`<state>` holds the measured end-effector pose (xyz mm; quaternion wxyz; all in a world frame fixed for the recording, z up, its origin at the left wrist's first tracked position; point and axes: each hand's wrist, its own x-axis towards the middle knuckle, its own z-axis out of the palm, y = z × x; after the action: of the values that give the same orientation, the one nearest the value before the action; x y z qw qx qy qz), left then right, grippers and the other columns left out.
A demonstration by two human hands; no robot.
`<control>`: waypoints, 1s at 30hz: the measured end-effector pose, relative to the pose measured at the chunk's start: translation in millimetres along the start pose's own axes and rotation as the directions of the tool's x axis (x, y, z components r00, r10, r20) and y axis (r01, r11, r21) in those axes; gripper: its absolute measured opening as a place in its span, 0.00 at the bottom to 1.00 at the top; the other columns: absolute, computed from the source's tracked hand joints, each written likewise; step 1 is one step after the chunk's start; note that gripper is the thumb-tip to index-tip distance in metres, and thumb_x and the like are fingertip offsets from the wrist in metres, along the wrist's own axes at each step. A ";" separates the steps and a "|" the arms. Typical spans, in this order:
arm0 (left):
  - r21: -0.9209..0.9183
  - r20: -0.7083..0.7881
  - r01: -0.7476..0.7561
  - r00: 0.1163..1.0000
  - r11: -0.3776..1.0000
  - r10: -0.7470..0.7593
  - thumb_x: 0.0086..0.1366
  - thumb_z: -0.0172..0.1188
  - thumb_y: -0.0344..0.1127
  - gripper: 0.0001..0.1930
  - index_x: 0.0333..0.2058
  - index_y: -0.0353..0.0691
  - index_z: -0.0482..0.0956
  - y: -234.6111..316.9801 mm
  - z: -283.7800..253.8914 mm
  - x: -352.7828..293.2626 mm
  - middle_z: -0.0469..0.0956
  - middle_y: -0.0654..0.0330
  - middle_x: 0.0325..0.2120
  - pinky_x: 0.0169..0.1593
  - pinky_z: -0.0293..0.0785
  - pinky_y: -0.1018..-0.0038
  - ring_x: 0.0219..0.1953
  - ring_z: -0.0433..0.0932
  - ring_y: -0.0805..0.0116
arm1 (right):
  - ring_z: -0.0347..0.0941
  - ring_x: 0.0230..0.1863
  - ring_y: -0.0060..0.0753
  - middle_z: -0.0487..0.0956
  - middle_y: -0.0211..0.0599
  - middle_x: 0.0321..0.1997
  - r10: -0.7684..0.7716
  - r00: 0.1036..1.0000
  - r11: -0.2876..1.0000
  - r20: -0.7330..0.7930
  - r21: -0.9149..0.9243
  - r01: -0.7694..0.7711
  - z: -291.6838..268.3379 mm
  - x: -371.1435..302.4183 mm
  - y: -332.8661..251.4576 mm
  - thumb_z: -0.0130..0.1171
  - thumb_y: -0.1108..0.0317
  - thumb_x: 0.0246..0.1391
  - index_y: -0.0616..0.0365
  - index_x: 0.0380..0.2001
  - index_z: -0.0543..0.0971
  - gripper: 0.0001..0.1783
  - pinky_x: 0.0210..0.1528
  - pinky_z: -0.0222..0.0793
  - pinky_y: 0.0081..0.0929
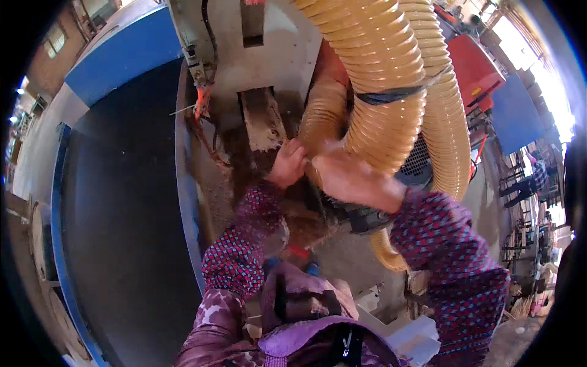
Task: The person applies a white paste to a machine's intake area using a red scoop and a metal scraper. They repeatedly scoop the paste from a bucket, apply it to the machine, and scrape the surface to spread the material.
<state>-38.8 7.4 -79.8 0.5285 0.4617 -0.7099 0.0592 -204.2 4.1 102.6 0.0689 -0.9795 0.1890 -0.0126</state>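
Note:
My left hand (288, 164) is closed, its fingertips pinched at the left side of a short yellow ribbed hose (326, 111). Just to its right, my right hand (358, 182) is curled in front of the same hose, slightly smeared by motion. The two hands almost meet, and whatever thin thing lies between their fingers is too small to make out. A thick yellow ribbed hose (385, 67) bends down behind my right hand, with a black band (391, 96) tied round it. Another yellow hose (449, 134) runs down farther right.
On the left lies a wide black conveyor belt (122, 202) with blue side rails. A pale machine housing (269, 67) with a dusty slot stands ahead. Beneath the hoses sits a dark motor (367, 217). At the far right are a red machine part (474, 70) and another person (531, 180).

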 end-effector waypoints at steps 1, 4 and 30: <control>-0.062 -0.026 0.043 0.999 0.997 -0.045 0.47 0.55 0.27 0.10 0.32 0.37 0.70 4.1 1.4 11.0 0.68 0.53 0.28 0.36 0.64 0.61 0.33 0.67 0.49 | 0.70 0.29 0.55 0.71 0.51 0.23 -0.054 0.998 0.999 -0.031 0.006 0.054 -10.7 6.3 5.7 0.50 0.73 0.41 0.63 0.26 0.74 0.07 0.29 0.65 0.40; -0.169 -0.067 0.175 0.980 0.970 -0.189 0.52 0.52 0.28 0.08 0.33 0.36 0.70 1.8 -8.2 14.8 0.67 0.49 0.26 0.34 0.63 0.60 0.31 0.66 0.46 | 0.70 0.28 0.54 0.71 0.50 0.23 -0.054 0.963 0.960 0.264 0.278 -0.022 -41.6 53.7 8.0 0.48 0.73 0.42 0.63 0.24 0.74 0.06 0.29 0.65 0.40; 0.013 0.137 -0.077 0.988 0.997 0.074 0.41 0.52 0.23 0.09 0.26 0.36 0.70 -32.0 3.1 -50.5 0.66 0.53 0.27 0.41 0.64 0.61 0.35 0.66 0.52 | 0.74 0.32 0.51 0.75 0.55 0.33 0.350 0.931 0.937 0.106 -0.028 -0.349 109.9 -2.2 -35.3 0.49 0.74 0.44 0.69 0.53 0.62 0.29 0.33 0.72 0.42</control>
<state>-17.2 17.5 -134.7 0.4720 0.4424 -0.7607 0.0540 -187.7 51.6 -1.3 0.0760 -0.9298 0.3561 0.0541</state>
